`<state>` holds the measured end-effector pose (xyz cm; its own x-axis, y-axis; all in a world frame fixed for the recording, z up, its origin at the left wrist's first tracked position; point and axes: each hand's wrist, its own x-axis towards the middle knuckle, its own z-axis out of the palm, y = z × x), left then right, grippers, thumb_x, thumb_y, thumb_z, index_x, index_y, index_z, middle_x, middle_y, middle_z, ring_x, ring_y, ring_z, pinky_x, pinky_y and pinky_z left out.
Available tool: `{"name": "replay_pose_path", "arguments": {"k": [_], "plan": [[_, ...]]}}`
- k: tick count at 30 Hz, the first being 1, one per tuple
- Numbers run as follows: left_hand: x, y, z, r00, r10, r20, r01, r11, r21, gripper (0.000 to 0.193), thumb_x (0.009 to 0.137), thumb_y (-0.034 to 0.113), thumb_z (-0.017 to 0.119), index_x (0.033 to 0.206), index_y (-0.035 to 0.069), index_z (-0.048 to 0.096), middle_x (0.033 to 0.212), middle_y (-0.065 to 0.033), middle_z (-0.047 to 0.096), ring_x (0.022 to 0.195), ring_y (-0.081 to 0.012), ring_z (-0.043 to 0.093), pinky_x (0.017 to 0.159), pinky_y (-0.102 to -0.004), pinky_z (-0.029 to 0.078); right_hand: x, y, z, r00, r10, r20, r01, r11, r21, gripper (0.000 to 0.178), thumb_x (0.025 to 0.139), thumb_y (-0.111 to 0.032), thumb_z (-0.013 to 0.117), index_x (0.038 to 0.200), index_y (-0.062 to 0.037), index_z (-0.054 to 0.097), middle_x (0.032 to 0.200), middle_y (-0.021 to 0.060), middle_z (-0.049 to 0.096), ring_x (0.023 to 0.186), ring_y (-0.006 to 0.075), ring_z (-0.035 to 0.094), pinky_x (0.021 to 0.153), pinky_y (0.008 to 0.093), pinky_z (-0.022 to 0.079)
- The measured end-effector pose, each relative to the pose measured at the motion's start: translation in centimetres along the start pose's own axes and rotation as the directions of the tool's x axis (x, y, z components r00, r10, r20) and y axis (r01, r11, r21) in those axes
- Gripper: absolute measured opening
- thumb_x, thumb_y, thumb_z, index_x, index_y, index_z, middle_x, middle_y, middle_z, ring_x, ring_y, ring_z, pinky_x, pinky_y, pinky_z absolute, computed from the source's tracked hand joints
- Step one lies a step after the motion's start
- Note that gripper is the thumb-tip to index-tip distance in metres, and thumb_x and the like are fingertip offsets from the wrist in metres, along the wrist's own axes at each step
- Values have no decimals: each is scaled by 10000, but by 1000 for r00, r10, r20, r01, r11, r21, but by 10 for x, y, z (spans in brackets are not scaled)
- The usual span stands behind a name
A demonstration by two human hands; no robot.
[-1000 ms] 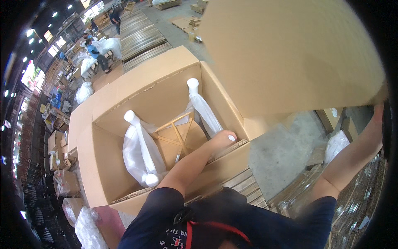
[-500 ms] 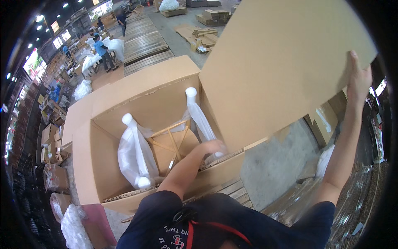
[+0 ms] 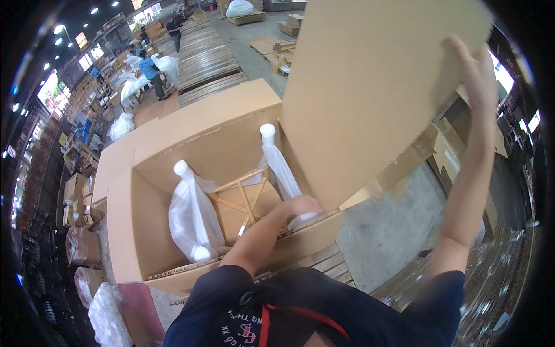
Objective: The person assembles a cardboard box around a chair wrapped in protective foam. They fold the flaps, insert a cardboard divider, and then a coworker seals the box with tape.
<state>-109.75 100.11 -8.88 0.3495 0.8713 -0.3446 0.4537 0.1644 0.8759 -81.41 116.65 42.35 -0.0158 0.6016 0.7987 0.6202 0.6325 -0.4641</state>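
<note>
A large flat cardboard sheet (image 3: 376, 98) stands tilted over the right end of an open cardboard box (image 3: 196, 147). My right hand (image 3: 480, 78) grips the sheet's far right edge, thumb on the near face and the other fingers partly behind it. Inside the box is a wooden frame (image 3: 245, 194) with crossing bars, and white-wrapped legs or posts (image 3: 193, 220) rise on its left and right. My left hand (image 3: 303, 205) is at the box's near right corner, by the sheet's lower edge and the foam-capped end of the right wrapped piece; its fingers are mostly hidden.
Slatted wooden pallets or a conveyor (image 3: 211, 58) stretch away behind the box. Other people (image 3: 151, 72) work at the far left by a table with white wrap. Bagged white foam (image 3: 108, 318) and small cartons lie at left, and plastic-wrapped stacks (image 3: 480, 283) at lower right.
My right hand and the sheet's far edge have swung leftward and upward, tilting the sheet steeper. My left hand has shifted slightly right at the box corner.
</note>
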Motion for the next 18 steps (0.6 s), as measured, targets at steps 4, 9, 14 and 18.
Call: {"name": "replay_pose_path", "arguments": {"k": [4, 9, 14, 18], "plan": [[-6, -11, -5, 987, 152, 47, -154, 986, 59, 359, 1037, 423, 743, 1168, 113, 866, 1180, -104, 823, 1153, -249, 727, 1008, -400, 552, -56, -59, 47, 978, -185, -97, 190, 981, 41, 449, 1068, -348, 793, 1334, 3, 706, 1157, 159, 831, 1043, 270, 794, 933, 394, 598], [2, 6, -1, 997, -8, 79, -8, 978, 209, 392, 1093, 411, 627, 1255, 137, 855, 1314, -110, 813, 1245, -326, 727, 1108, -464, 551, -148, -115, 40, 953, -276, -127, 293, 946, 138, 360, 1034, -173, 797, 1285, 49, 666, 1104, 262, 818, 977, 444, 812, 853, 450, 629], [-7, -13, -12, 875, 467, 126, -484, 853, 197, 410, 1039, 434, 689, 1248, 119, 848, 1305, -126, 812, 1207, -359, 732, 1052, -489, 566, -262, -103, 87, 987, -162, 12, 148, 927, 344, 383, 1042, -70, 772, 1354, 93, 620, 1102, 271, 810, 997, 470, 805, 830, 473, 624], [2, 4, -6, 951, 298, 86, -309, 934, 180, 434, 948, 440, 807, 1226, 112, 861, 1262, -129, 828, 1195, -308, 750, 998, -440, 574, -376, -32, 117, 987, -144, 71, 120, 957, 265, 377, 1023, -45, 785, 1357, 84, 665, 1148, 264, 795, 1025, 473, 775, 859, 494, 604]]}}
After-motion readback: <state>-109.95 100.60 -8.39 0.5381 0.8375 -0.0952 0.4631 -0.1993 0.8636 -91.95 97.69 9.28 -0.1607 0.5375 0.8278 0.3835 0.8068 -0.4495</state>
